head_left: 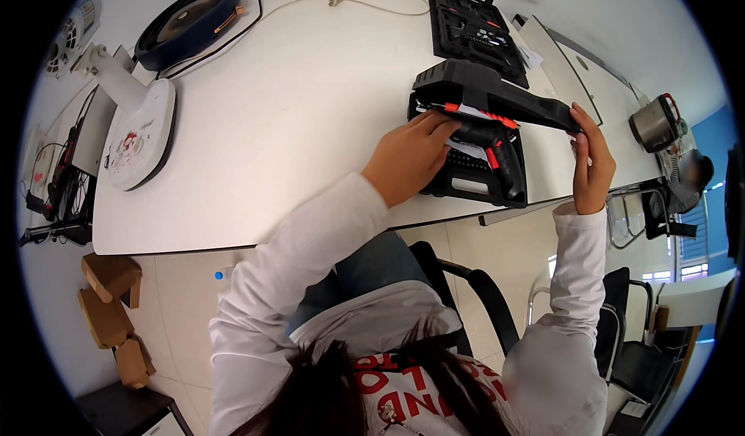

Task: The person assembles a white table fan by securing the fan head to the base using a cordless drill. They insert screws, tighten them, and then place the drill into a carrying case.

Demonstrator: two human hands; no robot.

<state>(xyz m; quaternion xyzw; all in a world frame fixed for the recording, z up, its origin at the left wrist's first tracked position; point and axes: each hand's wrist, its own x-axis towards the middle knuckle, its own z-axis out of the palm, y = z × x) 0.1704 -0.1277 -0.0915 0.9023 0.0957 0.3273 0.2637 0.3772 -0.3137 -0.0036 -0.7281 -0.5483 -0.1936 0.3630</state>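
At the table's right side a black plastic tool case (473, 195) lies partly open, its lid (535, 104) tilted up over the base. Inside rests a cordless screwdriver (504, 160), black with red parts, its handle pointing toward me. Rows of small bits (469, 160) show beneath it. My left hand (411, 156) reaches over the case's left edge, its fingers bent and closed around the screwdriver's front end; the fingertips are partly hidden. With my right hand (594, 160) I pinch the lid's right edge between thumb and fingers.
Behind stands a second open black tool case (477, 32). A white fan base (140, 141) and a dark blue round appliance (190, 20) sit at left. A cable with plug (335, 1) crosses the back. Cardboard boxes (109, 319) and chairs are below; a person (687, 180) sits far right.
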